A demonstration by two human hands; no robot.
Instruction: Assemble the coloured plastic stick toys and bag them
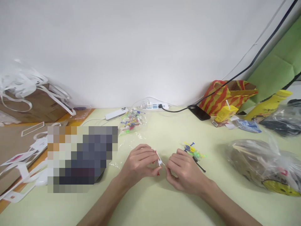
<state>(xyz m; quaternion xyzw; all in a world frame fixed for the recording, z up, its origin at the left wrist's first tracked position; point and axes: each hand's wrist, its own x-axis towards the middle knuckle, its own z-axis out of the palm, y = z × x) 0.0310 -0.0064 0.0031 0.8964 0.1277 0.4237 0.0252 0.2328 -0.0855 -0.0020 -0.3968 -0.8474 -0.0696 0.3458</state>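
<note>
Head cam: L hand (141, 160), grip closed on red/white pc (160, 162), partly hidden; R hand (182, 171) curled, can't tell grip

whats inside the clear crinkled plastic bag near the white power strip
The bag shows a jumble of small plastic pieces in blue, yellow, red and green. Those lower in the pile are covered, so their shapes and number cannot be told.

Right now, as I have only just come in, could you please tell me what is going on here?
Someone is handling a small red-and-white item. The left hand holds it, while the right hand is at its thin white end; whether that hand grips it is hard to tell. Loose colourful pieces lie just beyond the right hand, and a clear bag of similar pieces lies farther back.
</note>
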